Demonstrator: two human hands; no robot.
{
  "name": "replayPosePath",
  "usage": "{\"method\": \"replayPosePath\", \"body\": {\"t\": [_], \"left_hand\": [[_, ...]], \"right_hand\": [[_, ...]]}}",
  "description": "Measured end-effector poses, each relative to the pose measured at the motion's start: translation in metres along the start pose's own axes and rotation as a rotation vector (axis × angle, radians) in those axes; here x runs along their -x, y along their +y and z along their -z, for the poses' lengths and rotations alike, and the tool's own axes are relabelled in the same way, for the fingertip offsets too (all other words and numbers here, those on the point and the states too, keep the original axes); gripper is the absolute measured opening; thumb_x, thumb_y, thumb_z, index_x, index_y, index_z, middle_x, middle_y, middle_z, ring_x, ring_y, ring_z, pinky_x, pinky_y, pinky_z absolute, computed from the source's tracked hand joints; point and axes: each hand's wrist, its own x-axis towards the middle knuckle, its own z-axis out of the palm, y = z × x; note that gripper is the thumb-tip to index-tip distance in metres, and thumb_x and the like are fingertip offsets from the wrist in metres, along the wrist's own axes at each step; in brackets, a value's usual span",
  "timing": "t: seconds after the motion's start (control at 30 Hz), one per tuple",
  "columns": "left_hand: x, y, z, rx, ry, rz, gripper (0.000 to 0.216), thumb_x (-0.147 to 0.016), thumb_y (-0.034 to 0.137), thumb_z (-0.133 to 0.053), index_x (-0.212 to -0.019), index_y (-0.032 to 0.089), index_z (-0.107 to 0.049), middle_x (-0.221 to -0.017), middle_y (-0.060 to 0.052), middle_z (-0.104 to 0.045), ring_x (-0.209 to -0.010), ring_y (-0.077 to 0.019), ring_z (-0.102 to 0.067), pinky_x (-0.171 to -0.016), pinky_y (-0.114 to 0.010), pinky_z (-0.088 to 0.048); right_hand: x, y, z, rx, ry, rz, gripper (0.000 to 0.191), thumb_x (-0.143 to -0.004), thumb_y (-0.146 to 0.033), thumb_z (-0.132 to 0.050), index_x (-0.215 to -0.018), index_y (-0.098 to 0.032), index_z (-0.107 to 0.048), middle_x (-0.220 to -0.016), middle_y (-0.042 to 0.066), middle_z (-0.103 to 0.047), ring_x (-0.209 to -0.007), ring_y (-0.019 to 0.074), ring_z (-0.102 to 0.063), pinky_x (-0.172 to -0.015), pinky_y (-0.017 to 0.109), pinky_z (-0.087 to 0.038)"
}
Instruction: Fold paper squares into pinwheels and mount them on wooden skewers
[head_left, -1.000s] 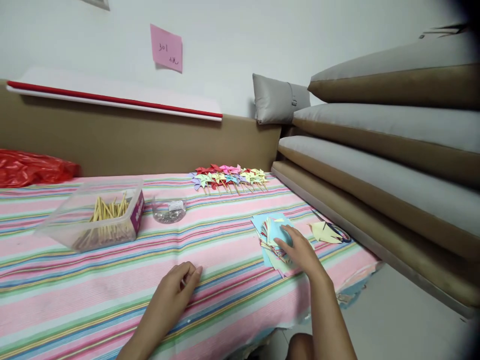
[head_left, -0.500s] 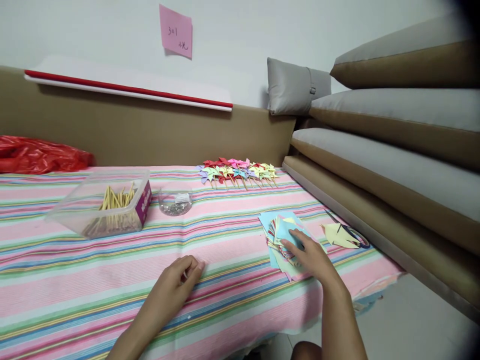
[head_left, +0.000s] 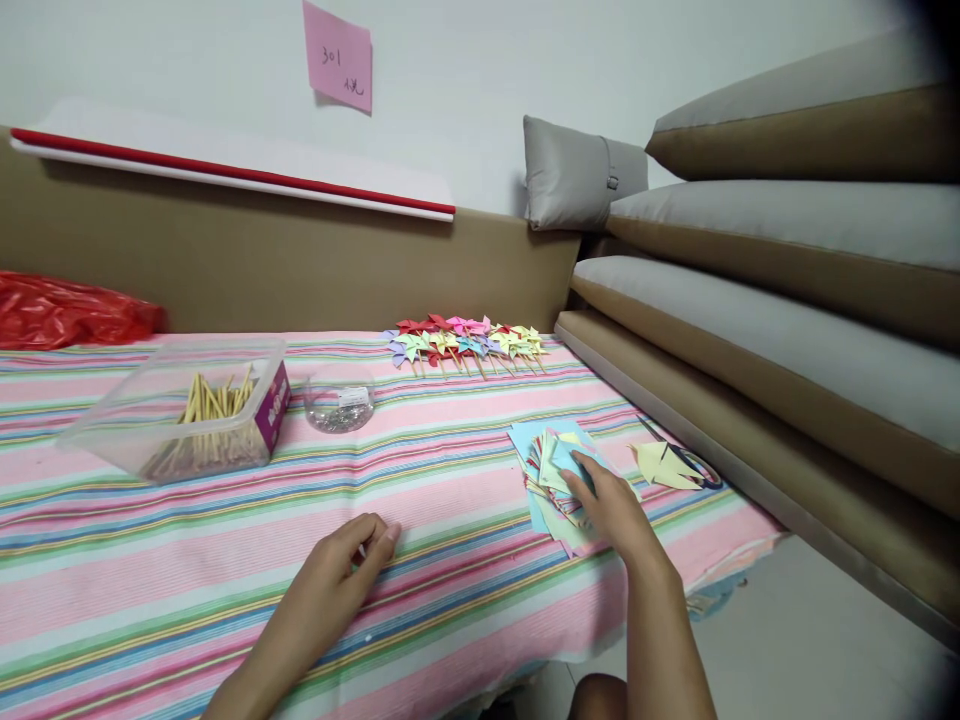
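Observation:
My left hand [head_left: 346, 566] rests on the striped cloth with its fingers curled in and the thumb against them. Nothing shows in it. On the right, my right hand [head_left: 604, 500] is over a loose pile of coloured paper sheets [head_left: 546, 488]. Its fingertips touch a blue sheet [head_left: 567, 458] on top, with thumb and fingers apart. The undersides of those fingers are hidden. Just right of the pile lie scissors [head_left: 699, 468], partly under a cut pale yellow paper piece [head_left: 663, 466].
Several paper pinwheels on sticks [head_left: 471, 346] lie at the back. Farther left stand a clear round container [head_left: 339, 408] of small shiny pieces and a plastic box [head_left: 225, 446] of wooden sticks. Stacked cushions [head_left: 757, 310] border the right side. A red plastic bag [head_left: 71, 310] lies far left.
The whole view has shifted a little, so things sit slightly farther left. My right hand's fingers have drawn slightly closer over the blue sheet; my left hand keeps its pose.

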Motion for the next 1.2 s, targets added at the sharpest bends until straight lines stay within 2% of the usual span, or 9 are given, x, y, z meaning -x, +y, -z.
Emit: {"method": "replayPosePath", "body": {"t": [0.13,0.27,0.43,0.7,0.83,0.93,1.03,1.13,1.2], "left_hand": [[-0.001,0.0,0.0,0.033,0.017,-0.024,0.035,-0.097,0.047,-0.048,-0.072,0.023,-0.054,-0.071,0.001,-0.053,-0.067,-0.0187,-0.052,-0.064,-0.026,-0.039],[-0.001,-0.001,-0.001,0.048,0.023,-0.031,0.033,-0.095,0.046,-0.052,-0.072,0.023,-0.058,-0.069,0.001,-0.055,-0.065,-0.0187,-0.052,-0.061,-0.026,-0.039],[-0.001,-0.002,-0.003,0.01,-0.01,-0.022,0.037,-0.096,0.049,-0.049,-0.071,0.023,-0.054,-0.069,0.001,-0.054,-0.065,-0.0187,-0.052,-0.061,-0.026,-0.039],[-0.003,-0.002,-0.002,-0.05,-0.035,-0.03,0.04,-0.096,0.054,-0.044,-0.073,0.023,-0.055,-0.072,-0.001,-0.058,-0.068,-0.0203,-0.055,-0.064,-0.027,-0.042],[0.0,0.019,-0.001,-0.029,0.018,-0.082,0.037,-0.096,0.052,-0.046,-0.074,0.024,-0.055,-0.073,0.0,-0.058,-0.07,-0.0204,-0.056,-0.067,-0.028,-0.043],[-0.004,0.035,0.001,0.047,0.128,-0.062,0.033,-0.095,0.052,-0.048,-0.079,0.025,-0.058,-0.078,-0.001,-0.06,-0.076,-0.0215,-0.058,-0.072,-0.029,-0.045],[-0.016,0.041,0.008,0.195,0.257,0.05,0.035,-0.094,0.057,-0.05,-0.099,0.026,-0.063,-0.103,-0.005,-0.068,-0.098,-0.0256,-0.063,-0.08,-0.032,-0.049],[-0.029,0.033,0.019,0.479,0.331,0.082,0.049,-0.094,0.062,-0.047,-0.123,0.025,-0.062,-0.131,-0.009,-0.065,-0.119,-0.0284,-0.06,-0.093,-0.036,-0.05],[-0.034,0.026,0.026,0.708,0.343,0.08,0.059,-0.093,0.068,-0.043,-0.125,0.023,-0.064,-0.13,-0.01,-0.067,-0.117,-0.0297,-0.063,-0.094,-0.038,-0.051]], "right_hand": [[-0.001,-0.001,0.0,0.028,0.037,-0.003,0.053,-0.1,-0.042,-0.035,-0.142,-0.015,-0.051,-0.129,0.018,-0.068,-0.119,0.0343,-0.063,-0.097,0.047,-0.048],[-0.001,-0.001,-0.003,0.039,0.085,-0.015,0.053,-0.096,-0.034,-0.043,-0.145,-0.013,-0.048,-0.125,0.017,-0.07,-0.115,0.0332,-0.066,-0.093,0.043,-0.049],[-0.003,-0.008,-0.002,0.015,0.18,-0.017,0.039,-0.095,-0.031,-0.042,-0.118,-0.017,-0.071,-0.11,0.016,-0.076,-0.106,0.0329,-0.068,-0.092,0.042,-0.049],[-0.002,-0.026,0.015,-0.212,0.571,-0.076,0.049,-0.097,-0.037,-0.036,-0.124,-0.01,-0.066,-0.13,0.021,-0.066,-0.125,0.0349,-0.057,-0.109,0.048,-0.038],[0.004,-0.058,0.011,-0.426,0.656,-0.086,0.053,-0.1,-0.051,-0.034,-0.121,-0.014,-0.065,-0.117,0.018,-0.072,-0.112,0.0308,-0.065,-0.094,0.04,-0.05],[0.007,-0.103,-0.013,-0.899,0.561,-0.123,0.053,-0.099,-0.054,-0.039,-0.13,-0.016,-0.058,-0.119,0.014,-0.072,-0.108,0.0264,-0.068,-0.082,0.035,-0.057],[0.011,-0.157,-0.045,-1.478,0.295,-0.195,0.053,-0.09,-0.052,-0.059,-0.134,-0.022,-0.055,-0.122,0.009,-0.07,-0.108,0.0255,-0.068,-0.079,0.036,-0.06],[0.018,-0.203,-0.07,-1.598,0.052,-0.196,0.048,-0.085,-0.051,-0.066,-0.123,-0.022,-0.063,-0.106,0.007,-0.074,-0.089,0.0234,-0.07,-0.065,0.032,-0.06],[0.023,-0.22,-0.08,-1.531,-0.091,-0.144,0.041,-0.084,-0.052,-0.068,-0.11,-0.02,-0.068,-0.086,0.004,-0.072,-0.072,0.0199,-0.065,-0.056,0.029,-0.056]]}}
